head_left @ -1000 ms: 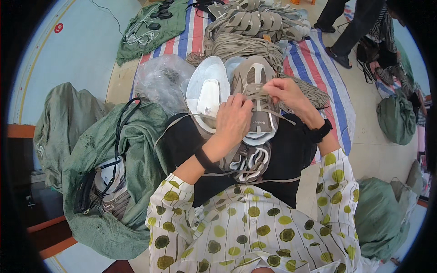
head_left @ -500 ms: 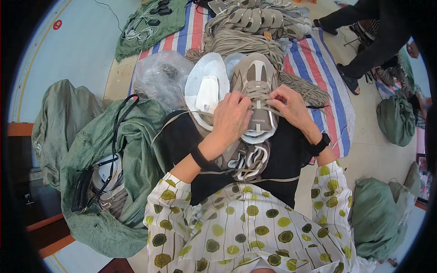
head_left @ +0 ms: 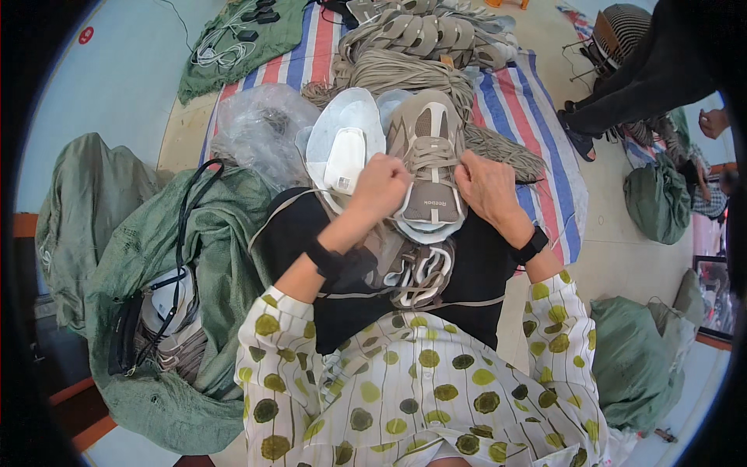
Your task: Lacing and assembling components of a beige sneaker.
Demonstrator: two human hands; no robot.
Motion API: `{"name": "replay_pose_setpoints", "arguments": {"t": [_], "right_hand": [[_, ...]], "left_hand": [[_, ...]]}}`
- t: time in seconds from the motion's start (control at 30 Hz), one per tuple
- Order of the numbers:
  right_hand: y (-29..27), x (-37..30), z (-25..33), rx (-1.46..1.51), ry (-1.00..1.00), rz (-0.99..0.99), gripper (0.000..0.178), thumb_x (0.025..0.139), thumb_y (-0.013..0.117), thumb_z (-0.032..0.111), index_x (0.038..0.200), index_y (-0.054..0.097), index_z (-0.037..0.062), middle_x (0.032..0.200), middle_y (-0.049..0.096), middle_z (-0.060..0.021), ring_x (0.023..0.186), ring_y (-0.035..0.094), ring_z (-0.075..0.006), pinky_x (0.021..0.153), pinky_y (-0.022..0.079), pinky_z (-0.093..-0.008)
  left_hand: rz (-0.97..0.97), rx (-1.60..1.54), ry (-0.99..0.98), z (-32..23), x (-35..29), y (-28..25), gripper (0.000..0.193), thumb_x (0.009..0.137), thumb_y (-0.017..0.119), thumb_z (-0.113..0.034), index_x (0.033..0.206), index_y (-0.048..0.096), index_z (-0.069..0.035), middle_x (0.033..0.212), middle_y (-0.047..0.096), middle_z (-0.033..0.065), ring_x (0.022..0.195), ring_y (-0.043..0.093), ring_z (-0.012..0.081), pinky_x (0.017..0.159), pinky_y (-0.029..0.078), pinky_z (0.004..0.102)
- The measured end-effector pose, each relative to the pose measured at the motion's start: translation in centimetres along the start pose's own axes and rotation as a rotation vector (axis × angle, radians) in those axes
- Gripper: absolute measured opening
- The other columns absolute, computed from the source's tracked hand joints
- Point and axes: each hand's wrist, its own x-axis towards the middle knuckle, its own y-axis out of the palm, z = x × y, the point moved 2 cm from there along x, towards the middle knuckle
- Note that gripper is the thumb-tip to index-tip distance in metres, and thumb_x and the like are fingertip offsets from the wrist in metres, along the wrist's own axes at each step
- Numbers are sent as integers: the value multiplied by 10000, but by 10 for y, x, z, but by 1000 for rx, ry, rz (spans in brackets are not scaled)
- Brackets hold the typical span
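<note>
A taupe shoe upper (head_left: 426, 179) lies toe away from me over my black-clad lap, its flat shoelace (head_left: 433, 152) threaded across the front. At its left edge my left hand (head_left: 381, 185) is closed, knuckles up, gripping the lace; the pinched part is hidden. On the opposite edge my right hand (head_left: 490, 193) has its bent fingers closed at the lacing, the lace end hidden there too. Left of the upper lies a pale blue-white lining piece (head_left: 346, 117) with a white pad (head_left: 345, 159). Below the upper sits another folded shoe upper (head_left: 424, 276), with a loose lace across my lap.
Bundled laces (head_left: 412, 74) and stacked uppers (head_left: 420, 35) lie ahead on a striped sheet (head_left: 537, 140). A clear plastic bag (head_left: 261, 128) is on the left. An open green sack (head_left: 124, 373) holds uppers; more sacks (head_left: 634, 366) stand right. Another person's dark-trousered leg (head_left: 630, 97) is far right.
Both hands have moved off the middle of the lacing, the left one leftward and the right one to the upper's right edge. The whole view has shifted slightly; the other person's leg has moved.
</note>
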Motion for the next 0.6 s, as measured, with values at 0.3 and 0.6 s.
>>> {"name": "replay_pose_setpoints", "arguments": {"t": [0.3,0.6], "right_hand": [[-3,-25,13,268,184,42,206,787,627,218,871,522,62,745,550,-100,655,574,-317,564,447,-403],[4,-12,6,315,-45,-23,106,790,581,147,854,560,66,805,529,-97,730,557,-310,620,449,-384]], "left_hand": [[247,-629,-608,9,-24,-10,108,802,544,-172,775,544,-67,738,526,10,674,525,115,603,437,234],[30,-320,-333,-7,-6,-5,261,827,533,-248,827,543,13,651,566,93,525,549,152,514,430,281]]}}
